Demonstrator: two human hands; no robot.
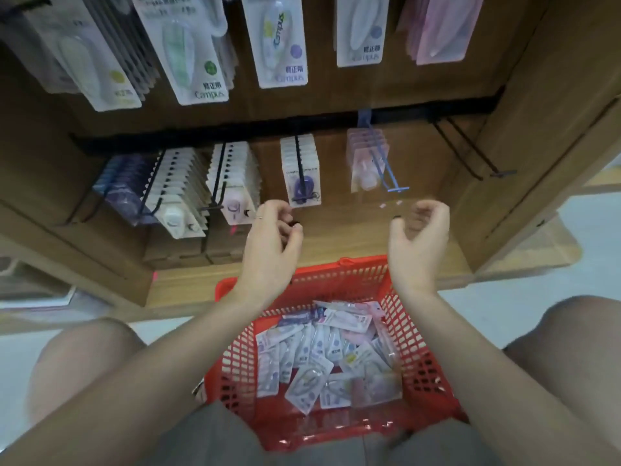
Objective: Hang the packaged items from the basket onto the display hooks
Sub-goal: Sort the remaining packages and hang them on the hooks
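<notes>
Our left hand and right hand hover with fingers loosely curled, holding nothing; the right may touch a blurred clear packet, we cannot tell. White-and-purple plastic packets lie piled in the red plastic basket. Risk: missing the blue wire hook and dropping one.

Blur, crops and cover at the display shelf

The top row of hanging packs is cut off by the upper edge, hooks unseen. The pink pack on the blue hook is smeared by motion. Print on the packets in the red basket is too small to read. Whether the right hand pinches anything is unclear; the left hand hides its own fingertips.
</notes>
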